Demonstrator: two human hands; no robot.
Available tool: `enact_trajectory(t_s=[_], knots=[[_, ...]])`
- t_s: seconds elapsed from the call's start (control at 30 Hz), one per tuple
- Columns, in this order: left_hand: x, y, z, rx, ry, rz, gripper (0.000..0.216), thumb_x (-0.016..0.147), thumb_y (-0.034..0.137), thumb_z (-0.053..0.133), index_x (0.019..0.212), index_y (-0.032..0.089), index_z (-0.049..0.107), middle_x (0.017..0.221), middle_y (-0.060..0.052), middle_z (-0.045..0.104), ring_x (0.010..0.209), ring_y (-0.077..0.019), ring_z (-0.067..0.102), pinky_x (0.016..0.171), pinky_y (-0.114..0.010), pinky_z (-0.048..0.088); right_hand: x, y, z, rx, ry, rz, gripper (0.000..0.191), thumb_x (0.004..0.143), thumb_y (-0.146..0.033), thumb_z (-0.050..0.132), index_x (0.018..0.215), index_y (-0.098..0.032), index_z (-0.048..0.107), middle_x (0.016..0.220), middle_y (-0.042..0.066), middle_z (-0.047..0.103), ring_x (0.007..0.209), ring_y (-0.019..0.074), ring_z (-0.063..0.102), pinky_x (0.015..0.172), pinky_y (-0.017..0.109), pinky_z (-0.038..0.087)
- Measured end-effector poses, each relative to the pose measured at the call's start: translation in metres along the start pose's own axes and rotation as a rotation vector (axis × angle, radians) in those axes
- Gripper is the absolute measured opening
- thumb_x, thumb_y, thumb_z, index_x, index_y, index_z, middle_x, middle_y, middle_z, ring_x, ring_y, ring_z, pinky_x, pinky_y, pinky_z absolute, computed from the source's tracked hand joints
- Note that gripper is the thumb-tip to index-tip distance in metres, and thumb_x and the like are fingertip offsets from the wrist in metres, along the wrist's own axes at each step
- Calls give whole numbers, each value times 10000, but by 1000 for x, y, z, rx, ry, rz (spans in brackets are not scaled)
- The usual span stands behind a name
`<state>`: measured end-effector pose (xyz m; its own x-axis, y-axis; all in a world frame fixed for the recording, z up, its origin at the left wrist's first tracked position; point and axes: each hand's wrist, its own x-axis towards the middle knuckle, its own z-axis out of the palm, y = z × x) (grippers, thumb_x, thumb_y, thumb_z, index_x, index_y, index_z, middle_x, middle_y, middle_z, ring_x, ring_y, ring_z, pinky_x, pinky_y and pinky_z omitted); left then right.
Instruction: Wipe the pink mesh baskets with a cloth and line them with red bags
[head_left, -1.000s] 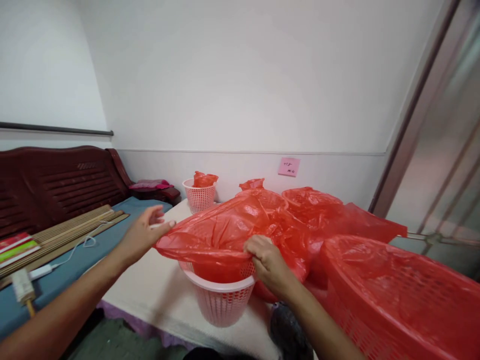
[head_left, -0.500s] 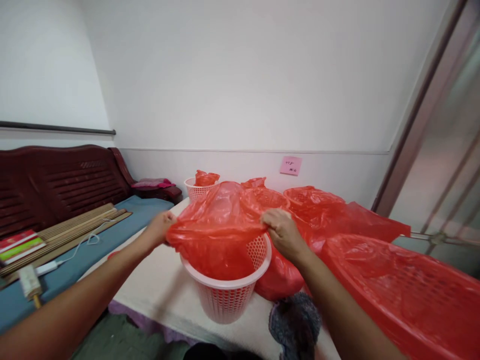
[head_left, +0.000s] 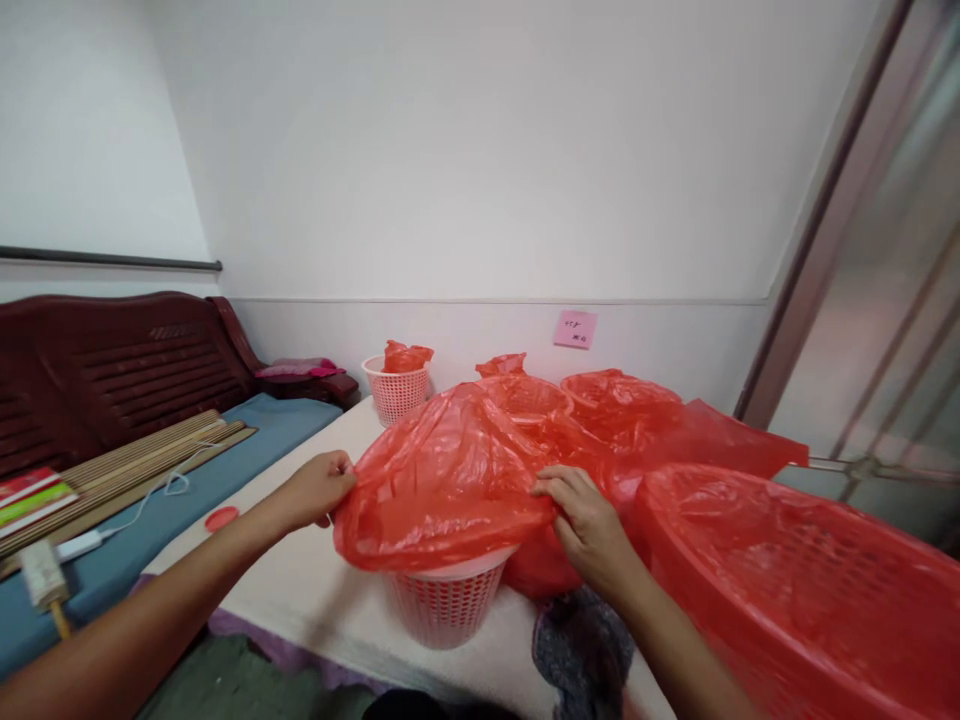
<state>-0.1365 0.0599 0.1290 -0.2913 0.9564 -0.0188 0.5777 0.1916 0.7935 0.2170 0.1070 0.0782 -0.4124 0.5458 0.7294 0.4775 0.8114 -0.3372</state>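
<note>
A red plastic bag [head_left: 450, 480] is spread over the top of a pink perforated basket [head_left: 448, 605] that stands upright in front of me. Its near edge hangs down past the basket's front rim, hiding most of the opening. On the left, my left hand [head_left: 324, 488] pinches the bag's edge between thumb and fingers. My right hand [head_left: 581, 515] has its curled fingers on the bag's right edge, beside the basket. Close to my right wrist lies a dark, fuzzy cloth [head_left: 583, 650].
Several red-bagged baskets crowd the right, including a large one [head_left: 795, 580] up close. A pink basket [head_left: 397, 395] with red plastic inside stands at the back left. A small red ring-shaped thing [head_left: 221, 518] lies on the pale table [head_left: 300, 590]. Left is a wooden bench [head_left: 127, 370].
Both hands have come down and toward me, the right one also slightly outward. The bag's near edge now drapes over the basket's front rim, which showed uncovered before.
</note>
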Motion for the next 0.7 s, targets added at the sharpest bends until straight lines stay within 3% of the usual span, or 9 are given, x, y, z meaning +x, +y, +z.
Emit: enact_trajectory(t_s=[0.13,0.27,0.33,0.4,0.47,0.5,0.53,0.57,0.7], knots=[[-10,-10,14,100,-46,23,88,622,215,535,577,228,461,407,33,491,341,-159,489,344,-228,305,-11,-12,6,84,-49,-2,335,692,21,379,857,-225,537,1075,61,561,1040,218,518,868,392,441],[-7,-20,-3,276,73,40,65,642,234,528,599,236,479,430,-6,516,399,-231,542,393,-289,353,-21,-11,11,151,-39,-8,234,779,-13,378,793,-225,476,885,37,555,880,198,522,771,350,444],[-5,-14,-17,382,208,109,49,636,205,532,682,223,529,623,-81,620,633,-315,634,532,-362,436,-24,-11,13,152,-16,-17,225,792,-17,375,794,-225,462,857,37,541,862,200,510,758,353,437],[-8,5,-24,455,336,239,241,644,161,510,873,212,567,1007,-146,638,1008,-362,588,781,-423,444,-24,-14,13,149,-8,-36,221,793,-13,377,790,-223,447,857,40,532,872,204,498,766,361,431],[-15,32,-19,482,383,451,421,676,131,477,1083,226,531,1274,-116,524,1211,-305,464,969,-387,356,-21,-19,14,151,-16,-66,211,807,-20,381,785,-221,439,863,43,528,893,209,487,791,375,427],[-18,47,-11,484,377,628,435,709,135,461,1133,219,516,1266,-109,526,1196,-282,473,985,-370,343,-19,-23,14,154,-21,-83,209,809,-20,381,781,-219,437,863,44,525,898,210,482,799,381,426],[-20,61,-2,472,330,742,394,751,151,449,1132,220,520,1193,-95,562,1134,-264,511,968,-360,355,-16,-26,15,158,-24,-97,211,804,-16,378,777,-218,436,863,45,521,899,210,478,803,385,426],[-20,73,9,457,253,768,330,782,169,442,1095,219,537,1099,-81,596,1043,-249,549,914,-350,383,-14,-29,15,163,-24,-109,218,793,-8,373,775,-216,435,861,46,518,897,211,475,803,389,427],[7,89,58,523,-138,688,121,778,143,519,805,212,615,795,-22,648,720,-178,583,690,-305,426,-9,-35,19,177,-1,-147,252,758,20,360,788,-215,447,860,49,515,900,210,471,821,398,437]])
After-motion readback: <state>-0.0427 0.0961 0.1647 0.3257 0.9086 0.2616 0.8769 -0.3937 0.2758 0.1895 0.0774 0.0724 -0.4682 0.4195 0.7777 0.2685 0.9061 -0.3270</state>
